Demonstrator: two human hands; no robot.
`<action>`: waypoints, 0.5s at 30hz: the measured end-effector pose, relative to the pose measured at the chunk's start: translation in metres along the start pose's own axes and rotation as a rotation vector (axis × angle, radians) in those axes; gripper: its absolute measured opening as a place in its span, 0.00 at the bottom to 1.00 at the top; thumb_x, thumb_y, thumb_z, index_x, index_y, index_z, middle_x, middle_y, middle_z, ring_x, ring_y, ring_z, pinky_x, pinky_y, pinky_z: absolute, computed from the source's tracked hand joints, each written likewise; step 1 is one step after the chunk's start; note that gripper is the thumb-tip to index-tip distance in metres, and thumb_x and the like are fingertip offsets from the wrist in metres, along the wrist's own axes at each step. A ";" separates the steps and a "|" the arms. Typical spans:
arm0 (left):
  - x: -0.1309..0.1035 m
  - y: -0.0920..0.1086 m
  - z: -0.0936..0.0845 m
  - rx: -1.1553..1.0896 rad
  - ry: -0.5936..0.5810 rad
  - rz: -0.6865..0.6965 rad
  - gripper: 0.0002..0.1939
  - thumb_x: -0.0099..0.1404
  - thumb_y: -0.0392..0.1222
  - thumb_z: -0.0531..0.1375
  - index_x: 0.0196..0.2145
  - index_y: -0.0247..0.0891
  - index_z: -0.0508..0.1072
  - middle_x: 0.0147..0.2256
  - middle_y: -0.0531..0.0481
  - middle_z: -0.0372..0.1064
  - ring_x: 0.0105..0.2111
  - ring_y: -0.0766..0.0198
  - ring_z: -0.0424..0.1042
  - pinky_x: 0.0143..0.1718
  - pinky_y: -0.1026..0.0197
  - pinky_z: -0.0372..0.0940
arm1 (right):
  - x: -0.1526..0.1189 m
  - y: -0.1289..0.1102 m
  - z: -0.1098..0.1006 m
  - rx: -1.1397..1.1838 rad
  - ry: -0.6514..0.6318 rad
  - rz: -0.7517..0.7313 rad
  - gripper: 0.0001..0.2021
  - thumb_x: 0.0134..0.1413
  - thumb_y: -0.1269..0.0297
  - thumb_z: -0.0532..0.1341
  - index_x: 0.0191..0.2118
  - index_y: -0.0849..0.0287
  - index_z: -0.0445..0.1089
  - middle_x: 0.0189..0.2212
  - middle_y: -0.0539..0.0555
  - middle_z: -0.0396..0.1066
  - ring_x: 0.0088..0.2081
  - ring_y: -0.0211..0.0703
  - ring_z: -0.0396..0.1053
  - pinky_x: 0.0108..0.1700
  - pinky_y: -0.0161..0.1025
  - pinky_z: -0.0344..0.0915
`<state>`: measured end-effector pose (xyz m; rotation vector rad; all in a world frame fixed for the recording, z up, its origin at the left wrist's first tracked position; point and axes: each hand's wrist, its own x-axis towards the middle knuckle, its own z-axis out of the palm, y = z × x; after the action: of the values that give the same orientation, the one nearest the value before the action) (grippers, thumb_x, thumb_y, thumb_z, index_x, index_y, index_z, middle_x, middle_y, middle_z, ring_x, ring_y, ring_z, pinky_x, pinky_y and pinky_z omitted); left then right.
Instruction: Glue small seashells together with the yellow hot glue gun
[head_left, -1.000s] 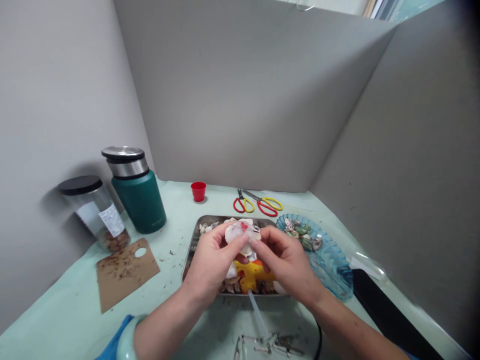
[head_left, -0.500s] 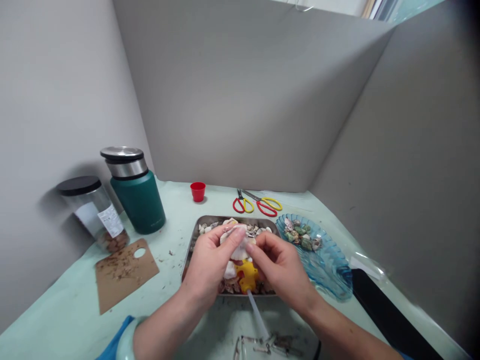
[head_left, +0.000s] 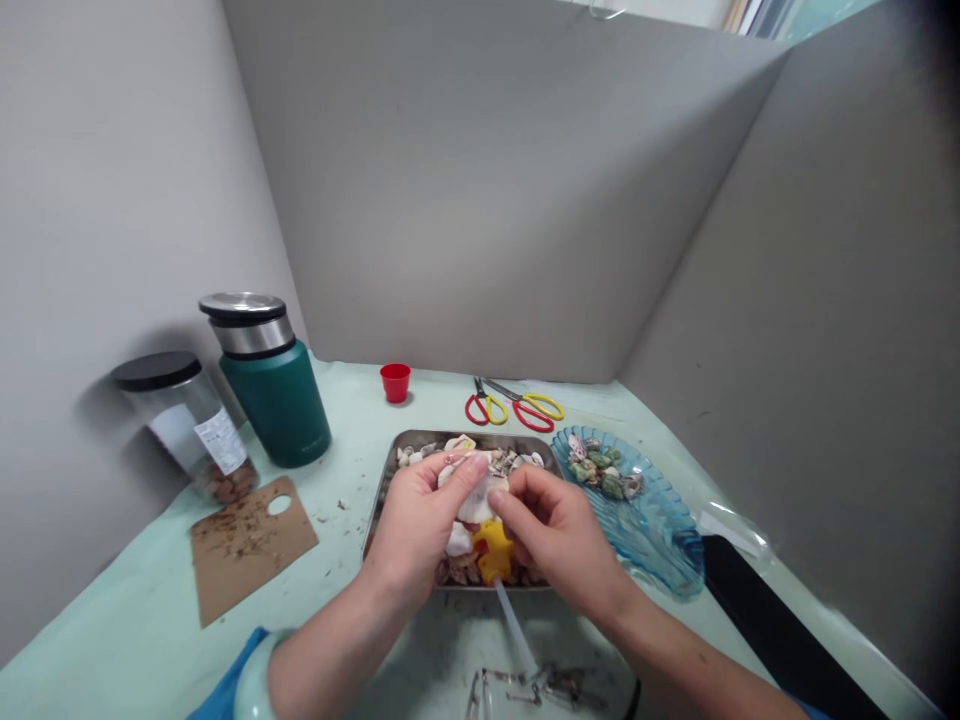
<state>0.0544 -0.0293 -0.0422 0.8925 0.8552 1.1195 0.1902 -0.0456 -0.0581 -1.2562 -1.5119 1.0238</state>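
Between both hands, above a metal tray of shells, is a pale, whitish seashell. My left hand is closed on its left side, thumb lying across the top. From the right, my right hand pinches the shell's edge with thumb and forefinger. Just below the shell, a yellow glue gun rests on the tray, its translucent glue stick pointing toward me. Small shells fill the tray around it, partly hidden by my hands.
A blue shell-shaped dish with green and pale shells stands right. Scissors and a red cup lie behind the tray. At left are a green bottle, a lidded jar and a brown board. Small metal pieces lie in front.
Both hands stay around the shell, having shifted only slightly to the left. The shell looks turned a little. Everything else stays in place.
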 end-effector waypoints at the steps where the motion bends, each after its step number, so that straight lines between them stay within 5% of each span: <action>1: 0.001 0.000 -0.001 0.015 -0.008 -0.002 0.15 0.55 0.49 0.63 0.35 0.35 0.73 0.25 0.51 0.70 0.24 0.66 0.69 0.24 0.65 0.64 | 0.000 -0.001 0.000 0.029 0.000 0.016 0.14 0.55 0.57 0.57 0.24 0.58 0.57 0.14 0.42 0.57 0.16 0.30 0.53 0.19 0.30 0.51; 6: 0.004 0.000 -0.006 0.104 -0.006 0.097 0.19 0.59 0.52 0.58 0.41 0.37 0.73 0.31 0.48 0.71 0.26 0.66 0.68 0.24 0.66 0.63 | 0.003 -0.004 -0.001 0.189 -0.002 0.089 0.15 0.54 0.57 0.59 0.23 0.58 0.57 0.11 0.41 0.55 0.13 0.29 0.51 0.17 0.29 0.49; 15: 0.000 0.006 -0.003 0.228 -0.069 0.088 0.13 0.56 0.47 0.62 0.35 0.35 0.73 0.28 0.50 0.70 0.21 0.70 0.64 0.21 0.68 0.61 | 0.006 0.000 -0.003 0.365 0.001 0.128 0.16 0.52 0.56 0.60 0.22 0.59 0.57 0.16 0.42 0.60 0.13 0.27 0.52 0.16 0.28 0.47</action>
<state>0.0491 -0.0271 -0.0381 1.1606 0.9058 1.0745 0.1928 -0.0397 -0.0564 -1.1011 -1.1868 1.3147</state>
